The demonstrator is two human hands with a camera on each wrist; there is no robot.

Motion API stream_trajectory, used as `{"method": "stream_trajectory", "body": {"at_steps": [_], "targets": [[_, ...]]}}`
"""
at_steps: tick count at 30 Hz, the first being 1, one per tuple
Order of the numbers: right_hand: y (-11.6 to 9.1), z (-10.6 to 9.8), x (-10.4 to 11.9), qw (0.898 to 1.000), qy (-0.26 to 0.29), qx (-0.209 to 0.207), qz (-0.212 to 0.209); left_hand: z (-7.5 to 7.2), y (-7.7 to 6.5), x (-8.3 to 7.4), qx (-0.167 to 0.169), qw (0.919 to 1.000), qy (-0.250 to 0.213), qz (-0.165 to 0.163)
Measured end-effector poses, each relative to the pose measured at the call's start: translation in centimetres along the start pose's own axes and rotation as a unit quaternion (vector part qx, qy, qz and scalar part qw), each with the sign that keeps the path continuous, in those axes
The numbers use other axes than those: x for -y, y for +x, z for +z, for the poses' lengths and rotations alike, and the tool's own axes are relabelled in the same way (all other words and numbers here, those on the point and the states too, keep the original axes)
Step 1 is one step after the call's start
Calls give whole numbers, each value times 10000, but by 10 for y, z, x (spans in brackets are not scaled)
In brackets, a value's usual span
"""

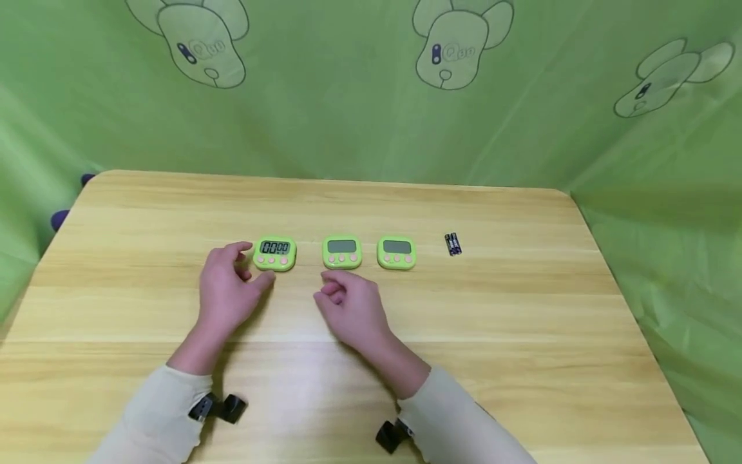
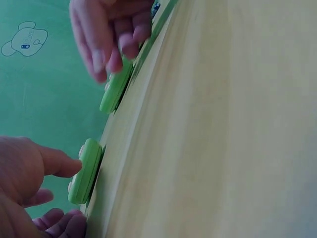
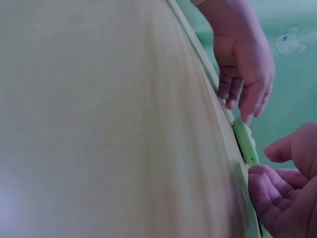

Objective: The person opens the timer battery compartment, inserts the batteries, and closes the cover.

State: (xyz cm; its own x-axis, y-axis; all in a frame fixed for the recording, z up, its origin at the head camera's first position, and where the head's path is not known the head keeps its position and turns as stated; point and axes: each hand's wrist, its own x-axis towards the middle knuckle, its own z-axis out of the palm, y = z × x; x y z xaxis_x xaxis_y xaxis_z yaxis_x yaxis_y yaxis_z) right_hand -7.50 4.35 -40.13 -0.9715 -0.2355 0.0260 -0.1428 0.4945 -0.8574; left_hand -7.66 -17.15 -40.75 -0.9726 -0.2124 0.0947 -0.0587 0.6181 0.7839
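Observation:
Three green kitchen timers lie in a row on the table. The left timer (image 1: 275,254) shows 00:00 on its screen; the middle timer (image 1: 342,252) and the right timer (image 1: 397,252) have blank screens. My left hand (image 1: 228,287) rests beside the left timer, index finger at its left edge and thumb by its near edge, spread rather than gripping. In front of the middle timer, my right hand (image 1: 355,309) hovers with fingers loosely bent and nothing held. The left wrist view shows the left timer (image 2: 85,171) right at the left thumb tip.
Two dark batteries (image 1: 453,244) lie side by side to the right of the timers. The wooden table (image 1: 522,309) has a green curtain (image 1: 336,116) with printed animal heads behind it and along its sides. A small black device (image 1: 218,408) is strapped on each sleeve.

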Motion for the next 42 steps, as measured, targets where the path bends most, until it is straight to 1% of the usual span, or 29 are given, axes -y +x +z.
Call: {"method": "stream_trajectory", "body": {"at_steps": [2, 4, 9, 13, 15, 17, 19, 21, 23, 25, 28, 30, 33, 36, 42], "targets": [[-6, -7, -5, 9999, 80, -138, 9, 2, 1, 0, 14, 9997, 207, 143], [-11, -13, -10, 9996, 112, -259, 50, 3, 2, 1, 82, 9992, 353, 180], [-18, -26, -18, 9985, 191, -479, 173, 6, 6, 2, 186, 9983, 553, 28], [-17, -33, -24, 9977, 140, -651, 133, 7, 7, 1, 168, 9981, 593, -28], [-15, -34, -26, 9973, 116, -721, 87, 7, 6, -1, 89, 9984, 561, -8], [-12, -35, -28, 9969, 72, -782, 47, 9, 5, -4, -29, 9990, 430, 78], [-10, -35, -29, 9965, 55, -831, 56, 12, 4, -9, -142, 9992, 259, 254], [-8, -35, -30, 9962, 50, -863, 84, 17, 2, -14, -171, 9988, 17, 461], [-5, -35, -30, 9962, 82, -854, 166, 24, 0, -20, -91, 9978, -200, 627], [-3, -34, -30, 9962, 114, -821, 275, 31, -2, -25, 72, 9968, -405, 691], [2, -33, -29, 9964, 84, -699, 470, 41, -4, -33, 337, 9955, -637, 617], [5, -33, -29, 9965, -57, -590, 583, 46, -4, -38, 500, 9949, -702, 530], [9, -33, -28, 9962, -373, -433, 662, 54, -2, -44, 704, 9945, -630, 446], [14, -33, -28, 9950, -672, -333, 653, 59, 2, -49, 888, 9942, -447, 415], [17, -33, -25, 9934, -907, -199, 671, 65, 8, -57, 1184, 9921, -1, 410]]}}
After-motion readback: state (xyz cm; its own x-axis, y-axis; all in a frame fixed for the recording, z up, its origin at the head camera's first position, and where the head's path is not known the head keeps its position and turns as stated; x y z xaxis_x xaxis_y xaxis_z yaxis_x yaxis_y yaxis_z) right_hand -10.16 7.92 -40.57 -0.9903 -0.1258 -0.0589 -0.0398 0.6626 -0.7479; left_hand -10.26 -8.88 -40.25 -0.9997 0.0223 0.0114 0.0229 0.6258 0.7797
